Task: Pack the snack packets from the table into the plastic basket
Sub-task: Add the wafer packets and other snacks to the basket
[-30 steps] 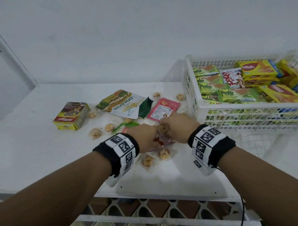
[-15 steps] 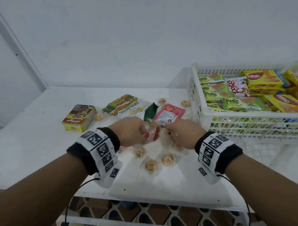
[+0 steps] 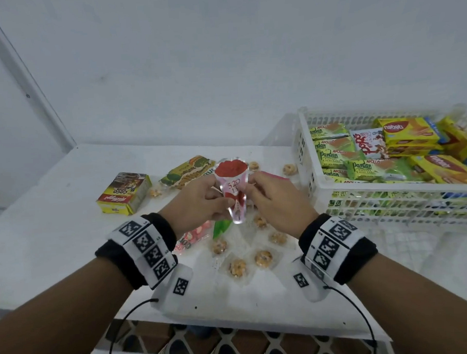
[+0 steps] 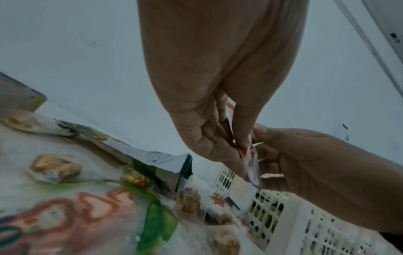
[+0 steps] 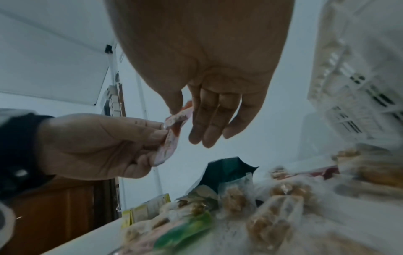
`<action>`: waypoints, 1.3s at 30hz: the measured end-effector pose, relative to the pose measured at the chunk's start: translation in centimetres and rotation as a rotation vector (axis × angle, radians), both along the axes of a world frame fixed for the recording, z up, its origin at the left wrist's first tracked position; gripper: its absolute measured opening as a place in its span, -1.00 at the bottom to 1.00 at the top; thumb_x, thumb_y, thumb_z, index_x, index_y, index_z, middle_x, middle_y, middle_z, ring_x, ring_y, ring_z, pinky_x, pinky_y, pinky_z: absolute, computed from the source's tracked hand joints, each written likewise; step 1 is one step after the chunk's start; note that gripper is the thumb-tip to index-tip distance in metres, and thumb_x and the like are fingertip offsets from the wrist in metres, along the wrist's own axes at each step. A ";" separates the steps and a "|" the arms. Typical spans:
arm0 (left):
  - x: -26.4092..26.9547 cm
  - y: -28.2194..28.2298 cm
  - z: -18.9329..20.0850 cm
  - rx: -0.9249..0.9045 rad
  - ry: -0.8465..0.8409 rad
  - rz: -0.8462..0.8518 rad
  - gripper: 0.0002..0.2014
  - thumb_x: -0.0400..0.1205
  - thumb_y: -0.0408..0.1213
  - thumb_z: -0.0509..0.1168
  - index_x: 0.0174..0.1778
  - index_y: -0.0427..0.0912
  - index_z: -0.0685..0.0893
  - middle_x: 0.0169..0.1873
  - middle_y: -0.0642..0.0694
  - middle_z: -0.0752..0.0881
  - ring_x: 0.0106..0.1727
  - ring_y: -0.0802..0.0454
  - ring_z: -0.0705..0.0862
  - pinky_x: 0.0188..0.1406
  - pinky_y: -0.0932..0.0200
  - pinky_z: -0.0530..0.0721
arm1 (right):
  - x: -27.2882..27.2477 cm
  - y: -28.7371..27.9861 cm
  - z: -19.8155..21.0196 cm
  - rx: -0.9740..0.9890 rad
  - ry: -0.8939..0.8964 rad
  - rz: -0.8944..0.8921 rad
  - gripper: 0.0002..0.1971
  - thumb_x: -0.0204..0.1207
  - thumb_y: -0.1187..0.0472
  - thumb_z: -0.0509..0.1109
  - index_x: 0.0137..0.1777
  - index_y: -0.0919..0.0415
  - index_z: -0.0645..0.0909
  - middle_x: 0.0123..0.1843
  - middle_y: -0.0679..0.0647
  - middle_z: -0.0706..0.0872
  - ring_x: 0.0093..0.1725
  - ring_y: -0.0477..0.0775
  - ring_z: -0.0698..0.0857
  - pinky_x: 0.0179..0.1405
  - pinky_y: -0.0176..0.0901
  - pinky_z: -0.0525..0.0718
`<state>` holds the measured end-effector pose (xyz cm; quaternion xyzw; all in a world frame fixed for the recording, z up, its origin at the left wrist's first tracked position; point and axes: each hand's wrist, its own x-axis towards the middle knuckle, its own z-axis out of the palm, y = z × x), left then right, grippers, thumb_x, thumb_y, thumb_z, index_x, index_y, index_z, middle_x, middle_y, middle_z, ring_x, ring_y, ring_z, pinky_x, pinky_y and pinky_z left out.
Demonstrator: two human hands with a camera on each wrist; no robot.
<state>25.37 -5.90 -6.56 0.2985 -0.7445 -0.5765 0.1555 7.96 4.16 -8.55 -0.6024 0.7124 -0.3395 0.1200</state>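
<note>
Both forearms with marker wristbands sit nearest the head camera. Left hand (image 3: 201, 199) and right hand (image 3: 275, 199) are raised over the counter (image 3: 55, 238), each pinching a side of one small cone-shaped packet (image 3: 233, 187) — red top, clear lower part, print reading "520". Left thumb and fingers clamp its edge; on the right hand the thumb and forefinger hold it, other fingers loosely extended. Packet is off the counter, not in the basket.

Below the hands lie small clear-wrapped cookies (image 3: 237, 267); a red-and-green packet (image 3: 195, 236) is half hidden under the left wrist, print unreadable. Further back sit a yellow cereal box (image 3: 124, 193) and a jackfruit bag (image 3: 188, 169) partly covered by the hands. A pink packet (image 3: 276, 176) barely peeks past the right hand.

Right side — white plastic basket (image 3: 388, 191), cut off by the frame edge, holding green pandan and yellow wafer packs. White counter, plain pale wall behind. Wrist views are dim and blurry.
</note>
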 end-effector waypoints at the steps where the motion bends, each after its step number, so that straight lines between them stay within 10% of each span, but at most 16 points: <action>1: -0.3 0.0 0.0 -0.004 0.000 -0.013 -0.75 0.70 -0.39 0.40 0.30 -0.23 0.64 -0.04 -0.21 0.87 0.00 -0.16 0.86 -0.03 0.09 0.81 | 0.0 0.0 0.1 -0.018 -0.038 -0.019 -0.74 0.77 -0.11 0.23 -0.01 0.03 0.59 -0.28 -0.07 0.71 -0.32 -0.08 0.66 -0.29 -0.14 0.59; 7: -2.5 -1.0 0.8 -0.325 -0.184 -0.008 -0.86 0.71 -0.21 0.39 0.16 -0.08 0.65 -0.08 -0.01 0.84 -0.08 0.02 0.84 -0.02 -0.02 0.81 | -1.8 0.2 -1.0 -0.067 -0.336 -0.138 -0.87 0.70 0.04 0.38 -0.11 -0.09 0.58 -0.11 -0.05 0.84 -0.09 0.01 0.83 0.05 0.27 0.78; 10: -4.1 -2.2 0.9 -0.479 -0.314 -0.047 -0.81 0.76 -0.17 0.30 0.27 0.02 0.55 -0.05 0.02 0.79 -0.05 0.01 0.77 -0.06 -0.02 0.74 | -2.5 0.5 -0.8 -0.092 -0.396 -0.237 -0.81 0.67 -0.02 0.34 -0.17 -0.05 0.47 -0.14 0.16 0.79 -0.13 0.28 0.80 -0.02 0.41 0.76; 14: -6.7 -3.7 0.1 -0.632 -0.463 -0.132 -0.86 0.75 -0.26 0.20 0.15 0.01 0.61 -0.10 0.04 0.74 -0.15 0.01 0.67 -0.37 0.21 0.49 | -3.4 0.4 0.6 -0.167 -0.416 -0.309 -0.84 0.73 0.11 0.34 -0.10 0.06 0.50 -0.15 0.12 0.81 -0.19 0.22 0.83 -0.11 0.38 0.80; 19: -9.8 -3.1 -0.6 -0.856 -0.550 -0.257 -0.85 0.76 -0.29 0.14 -0.06 -0.11 0.59 -0.10 -0.07 0.67 -0.12 -0.03 0.57 -0.30 0.23 0.40 | -4.1 0.1 2.1 -0.208 -0.407 -0.348 -0.89 0.73 0.06 0.33 -0.04 0.00 0.51 -0.17 0.12 0.83 -0.26 0.28 0.83 -0.29 0.35 0.81; 28: -15.6 -2.0 -1.2 -0.711 -0.562 -0.165 -0.67 0.82 -0.09 0.13 0.21 -0.27 0.66 0.08 -0.24 0.73 0.17 -0.23 0.71 0.24 0.02 0.66 | -5.5 -0.4 3.1 -0.235 -0.416 -0.415 -0.95 0.73 0.10 0.35 0.06 0.05 0.57 -0.07 0.04 0.85 -0.21 0.12 0.86 -0.11 0.26 0.84; 39: -16.4 -1.1 -1.2 -0.830 -0.783 -0.209 -0.51 0.68 0.03 0.40 0.38 -0.27 0.62 0.27 -0.18 0.70 0.26 -0.16 0.70 -0.03 0.19 0.41 | -7.5 -0.3 3.0 -0.221 -0.436 -0.438 -0.93 0.70 0.08 0.38 0.10 0.03 0.61 -0.07 0.02 0.84 -0.17 0.09 0.86 -0.01 0.26 0.83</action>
